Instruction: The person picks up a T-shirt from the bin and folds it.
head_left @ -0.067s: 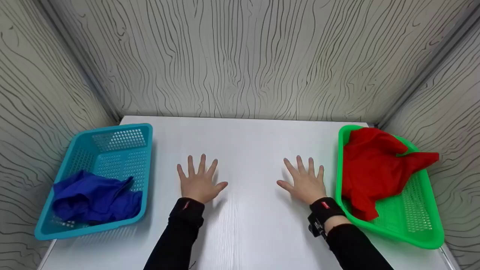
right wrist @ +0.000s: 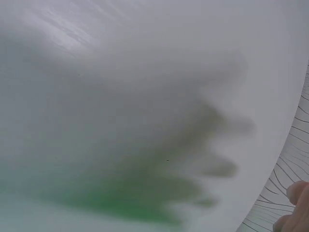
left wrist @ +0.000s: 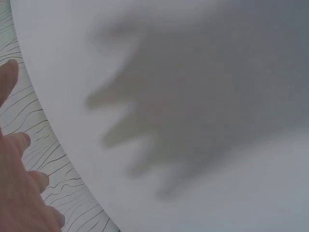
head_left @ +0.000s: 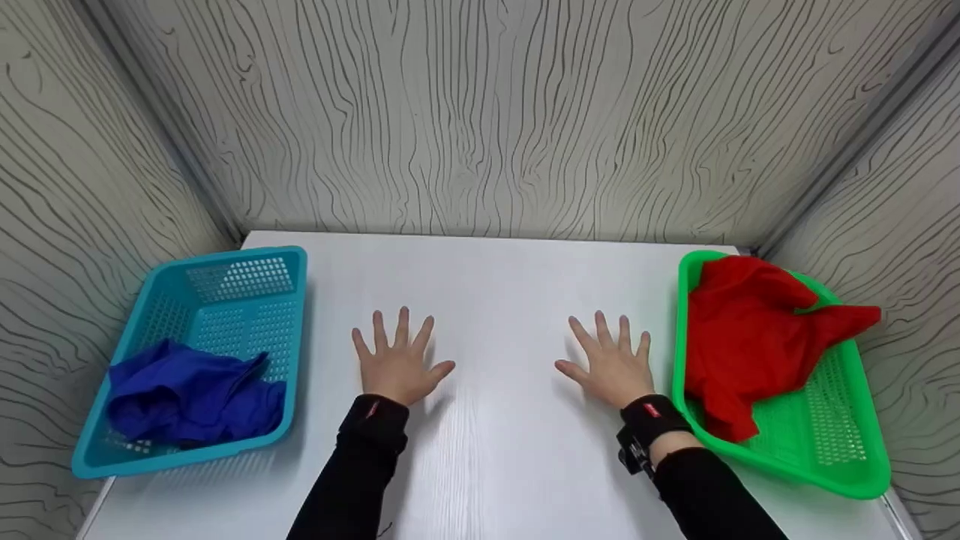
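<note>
My left hand (head_left: 395, 369) is held above the white table with its fingers spread, palm down and holding nothing. To its left a crumpled blue cloth (head_left: 191, 394) lies in the near part of a blue plastic basket (head_left: 225, 330). My right hand (head_left: 615, 369), also spread and bare of any object, hovers just left of a green basket (head_left: 840, 420). A rumpled red cloth (head_left: 750, 345) fills much of that basket and hangs over its right rim. Each wrist view shows a hand's shadow on the table, with part of the left hand (left wrist: 24, 183) and right fingertips (right wrist: 297, 191) at the edges.
The white table (head_left: 487, 315) runs back to a wood-grain patterned panel (head_left: 480, 127). Similar panels enclose the left and right sides, close to the outer rims of both baskets. A black band circles each wrist.
</note>
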`<state>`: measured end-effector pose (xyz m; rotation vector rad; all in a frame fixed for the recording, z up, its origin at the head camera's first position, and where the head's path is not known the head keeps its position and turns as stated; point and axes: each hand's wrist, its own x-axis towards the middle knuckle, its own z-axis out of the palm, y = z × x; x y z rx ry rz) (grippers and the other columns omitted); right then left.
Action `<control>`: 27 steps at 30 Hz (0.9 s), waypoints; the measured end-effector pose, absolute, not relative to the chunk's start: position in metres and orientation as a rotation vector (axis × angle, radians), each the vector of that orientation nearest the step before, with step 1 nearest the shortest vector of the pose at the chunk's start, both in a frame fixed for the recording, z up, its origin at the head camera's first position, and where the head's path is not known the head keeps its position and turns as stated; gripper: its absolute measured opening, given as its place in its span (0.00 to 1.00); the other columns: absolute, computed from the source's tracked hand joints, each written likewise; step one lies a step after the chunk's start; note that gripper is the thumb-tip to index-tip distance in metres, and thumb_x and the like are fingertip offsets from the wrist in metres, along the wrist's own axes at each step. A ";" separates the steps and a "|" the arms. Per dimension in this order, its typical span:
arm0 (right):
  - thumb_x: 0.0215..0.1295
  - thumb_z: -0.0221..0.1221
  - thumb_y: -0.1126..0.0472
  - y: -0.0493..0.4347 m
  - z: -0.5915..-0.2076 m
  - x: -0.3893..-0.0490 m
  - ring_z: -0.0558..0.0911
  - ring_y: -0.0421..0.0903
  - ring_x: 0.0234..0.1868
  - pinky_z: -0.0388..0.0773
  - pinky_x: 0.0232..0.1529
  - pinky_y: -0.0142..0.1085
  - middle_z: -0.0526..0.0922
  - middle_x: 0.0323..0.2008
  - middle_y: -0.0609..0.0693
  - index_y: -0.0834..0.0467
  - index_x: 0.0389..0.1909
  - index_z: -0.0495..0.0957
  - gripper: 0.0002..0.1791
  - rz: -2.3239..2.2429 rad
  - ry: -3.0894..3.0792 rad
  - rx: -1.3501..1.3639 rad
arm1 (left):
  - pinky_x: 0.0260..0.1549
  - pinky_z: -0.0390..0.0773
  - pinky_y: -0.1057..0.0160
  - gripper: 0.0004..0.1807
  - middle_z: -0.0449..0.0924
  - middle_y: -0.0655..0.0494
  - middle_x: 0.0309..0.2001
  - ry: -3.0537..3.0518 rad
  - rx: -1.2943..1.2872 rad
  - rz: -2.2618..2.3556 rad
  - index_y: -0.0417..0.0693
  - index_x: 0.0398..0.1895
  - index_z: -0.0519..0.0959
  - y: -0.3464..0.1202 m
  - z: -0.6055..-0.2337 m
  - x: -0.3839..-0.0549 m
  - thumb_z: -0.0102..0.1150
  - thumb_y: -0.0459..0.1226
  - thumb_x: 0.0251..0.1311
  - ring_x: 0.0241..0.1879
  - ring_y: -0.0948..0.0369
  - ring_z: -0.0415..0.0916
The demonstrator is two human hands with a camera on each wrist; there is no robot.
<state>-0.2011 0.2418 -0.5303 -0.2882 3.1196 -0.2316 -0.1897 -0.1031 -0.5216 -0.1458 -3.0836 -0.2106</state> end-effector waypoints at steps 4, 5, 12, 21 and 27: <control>0.67 0.52 0.28 0.244 -0.528 -0.201 0.47 0.75 0.76 0.37 0.67 0.75 0.53 0.78 0.64 0.44 0.80 0.56 0.45 -0.219 3.114 -0.295 | 0.68 0.40 0.26 0.46 0.53 0.46 0.79 -3.073 -0.140 -0.217 0.63 0.78 0.63 -0.107 -0.515 -0.190 0.50 0.71 0.60 0.77 0.35 0.41; 0.67 0.52 0.28 0.245 -0.527 -0.201 0.46 0.75 0.76 0.37 0.67 0.75 0.53 0.78 0.64 0.44 0.80 0.55 0.45 -0.213 3.115 -0.296 | 0.68 0.40 0.26 0.46 0.52 0.46 0.79 -3.073 -0.138 -0.220 0.63 0.78 0.62 -0.108 -0.513 -0.190 0.50 0.71 0.60 0.77 0.35 0.40; 0.68 0.51 0.28 0.239 -0.518 -0.199 0.47 0.74 0.76 0.38 0.67 0.75 0.53 0.78 0.63 0.43 0.80 0.55 0.44 -0.218 3.162 -0.359 | 0.67 0.41 0.25 0.44 0.51 0.45 0.80 -3.079 -0.146 -0.231 0.60 0.79 0.60 -0.124 -0.498 -0.192 0.47 0.69 0.64 0.77 0.34 0.40; 0.66 0.52 0.27 0.215 -0.526 -0.166 0.46 0.69 0.78 0.43 0.69 0.72 0.51 0.80 0.57 0.39 0.80 0.55 0.45 -0.166 3.090 -0.734 | 0.60 0.45 0.18 0.45 0.53 0.30 0.75 -3.182 0.011 -0.350 0.48 0.79 0.59 -0.216 -0.476 -0.180 0.51 0.64 0.67 0.72 0.24 0.42; 0.65 0.54 0.28 0.205 -0.548 -0.135 0.50 0.69 0.77 0.48 0.67 0.73 0.52 0.80 0.55 0.37 0.79 0.55 0.44 -0.150 2.963 -1.027 | 0.52 0.30 0.13 0.57 0.33 0.24 0.76 -3.442 0.289 -0.650 0.48 0.81 0.48 -0.287 -0.476 -0.162 0.40 0.76 0.60 0.68 0.17 0.22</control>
